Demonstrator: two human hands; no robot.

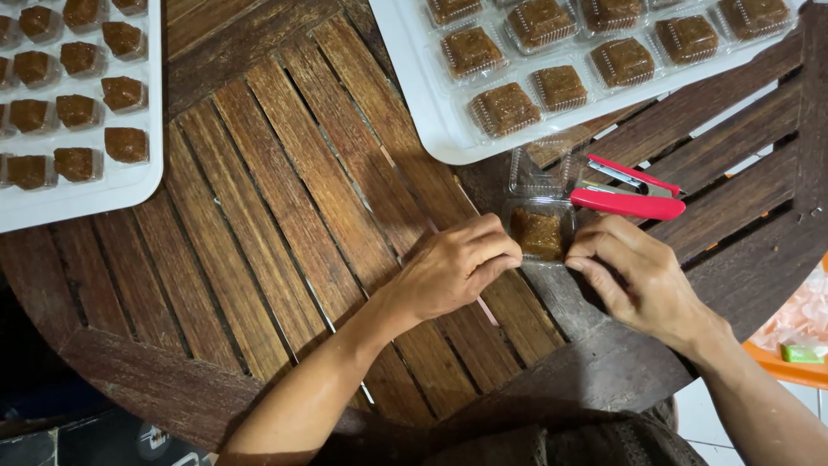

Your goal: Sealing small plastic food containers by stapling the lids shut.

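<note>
A small clear plastic clamshell box point(540, 226) lies on the round wooden slatted table point(293, 207), its lid point(539, 169) hinged open toward the far side. A brown square cake sits inside it. My left hand point(453, 267) grips the box's left side with its fingertips. My right hand point(638, 272) pinches the box's right edge. A red stapler point(628, 200) lies just beyond my right hand, touching the box's right corner.
A white tray point(431, 95) at the top right holds several boxed brown cakes. Another white tray point(129, 185) at the top left carries several unboxed brown cakes. An orange container point(789, 367) with plastic pieces sits off the table's right edge.
</note>
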